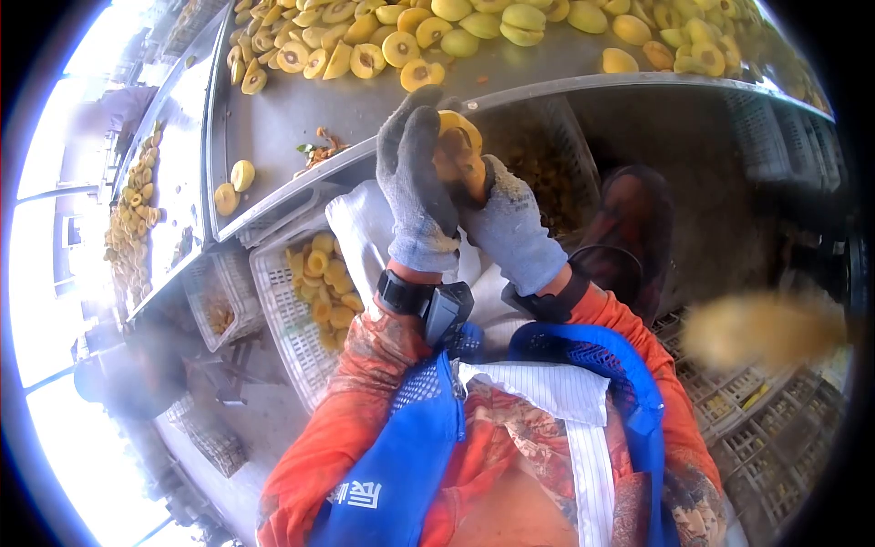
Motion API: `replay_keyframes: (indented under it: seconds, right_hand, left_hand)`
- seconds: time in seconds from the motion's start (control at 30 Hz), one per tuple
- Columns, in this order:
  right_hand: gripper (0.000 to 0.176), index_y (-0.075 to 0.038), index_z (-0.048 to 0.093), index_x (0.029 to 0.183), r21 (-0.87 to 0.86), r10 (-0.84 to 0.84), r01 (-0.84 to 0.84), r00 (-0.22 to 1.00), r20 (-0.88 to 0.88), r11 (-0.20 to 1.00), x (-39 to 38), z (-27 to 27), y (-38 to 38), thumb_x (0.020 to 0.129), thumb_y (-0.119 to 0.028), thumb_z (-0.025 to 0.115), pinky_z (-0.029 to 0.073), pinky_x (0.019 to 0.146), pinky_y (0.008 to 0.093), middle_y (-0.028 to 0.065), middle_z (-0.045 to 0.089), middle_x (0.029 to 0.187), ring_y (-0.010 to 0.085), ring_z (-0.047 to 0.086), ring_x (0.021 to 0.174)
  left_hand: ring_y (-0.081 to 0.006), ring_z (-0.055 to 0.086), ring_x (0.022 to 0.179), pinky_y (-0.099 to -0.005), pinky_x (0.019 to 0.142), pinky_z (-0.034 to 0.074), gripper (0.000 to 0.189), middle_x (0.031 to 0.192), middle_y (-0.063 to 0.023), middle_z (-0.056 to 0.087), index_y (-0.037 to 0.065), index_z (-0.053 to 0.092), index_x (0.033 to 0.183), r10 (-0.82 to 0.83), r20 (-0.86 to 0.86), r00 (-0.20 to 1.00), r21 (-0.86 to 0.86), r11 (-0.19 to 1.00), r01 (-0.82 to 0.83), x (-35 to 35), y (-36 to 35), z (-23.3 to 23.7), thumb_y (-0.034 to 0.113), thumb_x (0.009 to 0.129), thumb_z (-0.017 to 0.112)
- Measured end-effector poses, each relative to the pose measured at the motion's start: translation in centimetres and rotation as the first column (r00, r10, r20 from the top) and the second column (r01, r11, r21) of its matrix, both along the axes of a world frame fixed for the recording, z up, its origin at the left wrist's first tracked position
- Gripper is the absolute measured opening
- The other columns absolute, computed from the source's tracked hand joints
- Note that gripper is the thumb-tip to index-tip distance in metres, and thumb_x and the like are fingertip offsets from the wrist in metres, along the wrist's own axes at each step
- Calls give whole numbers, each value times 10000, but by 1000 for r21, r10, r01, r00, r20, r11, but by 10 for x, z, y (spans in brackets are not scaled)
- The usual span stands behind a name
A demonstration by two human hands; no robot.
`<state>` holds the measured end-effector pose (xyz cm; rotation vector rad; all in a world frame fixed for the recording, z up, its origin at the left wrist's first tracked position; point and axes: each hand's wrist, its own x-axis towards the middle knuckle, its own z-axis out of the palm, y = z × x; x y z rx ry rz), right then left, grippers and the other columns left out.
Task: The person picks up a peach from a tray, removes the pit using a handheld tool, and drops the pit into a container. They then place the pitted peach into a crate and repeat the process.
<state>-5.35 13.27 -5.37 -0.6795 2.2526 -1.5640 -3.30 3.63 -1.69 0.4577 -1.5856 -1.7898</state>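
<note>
Both my hands wear grey work gloves with dark palms and meet just over the table's near edge. Between them are cut yellow peach halves (pixel 458 157), with brownish flesh around the hollow. My left hand (pixel 415 178) presses against their left side, fingers together and pointing up. From below and the right, my right hand (pixel 512 214) grips the same fruit; its fingertips are partly hidden. Beyond the hands, a heap of halved peaches (pixel 367 60) covers the back of the metal table (pixel 273 118), some with pits showing. Whole greenish-yellow ones (pixel 524 18) lie among them.
A white crate (pixel 287 319) of peach halves stands below the table at my left, beside another crate (pixel 223 301). Scraps (pixel 321 150) and two loose halves (pixel 234 185) lie on the tabletop. More crates (pixel 775 428) are at right. A yellowish blur (pixel 764 330) hides part of them.
</note>
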Motion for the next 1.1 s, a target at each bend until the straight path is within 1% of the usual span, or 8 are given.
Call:
replay_keyframes:
  seconds: [0.1,0.2,0.27,0.47,0.67,0.87,0.97,1.1]
  right_hand:
    - [249,-69,542,956,66,131,-152,959,250,986,-3,21,4,820,-258,629,492,675,449,182,645,840,388,623,804]
    - [210,-24,563,945,-59,107,-126,960,-258,990,0,-9,3,806,-148,658,494,571,351,149,626,706,252,644,615]
    - [191,-32,572,916,-100,259,-256,966,18,961,-1,-10,8,818,-191,610,494,584,379,154,622,698,289,634,609]
    - [160,-21,590,851,-288,482,-410,527,700,865,-14,44,30,748,-142,607,410,449,288,64,552,600,152,538,478]
    - [184,-33,598,857,-489,568,-313,256,782,814,-11,26,39,687,-97,623,367,428,246,33,519,599,114,486,468]
    - [188,-35,593,862,-477,559,-320,249,791,819,-1,22,35,684,-84,629,358,434,243,20,499,596,111,467,465]
    - [160,-36,588,858,-550,618,-309,195,762,776,-2,15,33,714,-76,644,356,432,245,19,491,588,110,461,459]
    - [127,-33,583,847,-702,703,-126,-42,710,701,-6,18,36,769,-88,668,352,425,251,19,488,577,111,453,450]
  left_hand:
    - [-199,613,1032,-297,871,503,300,1154,-104,608,-8,558,1206,44,33,998,-172,984,-38,5,2,7,158,975,465]
    - [-171,617,1012,-267,839,503,279,1131,-85,637,-4,592,1171,101,116,988,-424,905,-42,14,-5,2,154,976,468]
    - [-158,622,993,-250,819,501,270,1103,-77,659,-4,613,1145,32,185,982,-233,972,12,15,-8,3,159,968,491]
    - [-113,635,884,-249,740,508,253,1026,-78,682,12,641,1131,29,282,959,-611,776,156,19,-18,6,106,922,535]
    - [-117,638,825,-228,698,497,221,950,-71,690,18,673,1078,-204,443,873,-265,901,345,22,-17,19,89,915,543]
    - [-200,659,866,-297,750,514,198,962,-105,686,77,703,1034,-24,396,918,-531,809,250,30,-12,9,106,874,590]
    - [-199,653,894,-307,779,513,221,994,-100,683,83,697,1036,-156,399,903,-78,976,203,29,-4,22,69,829,620]
    - [-199,632,946,-320,799,519,277,1081,-74,666,64,650,1118,-63,441,895,-453,845,283,27,-13,21,98,847,604]
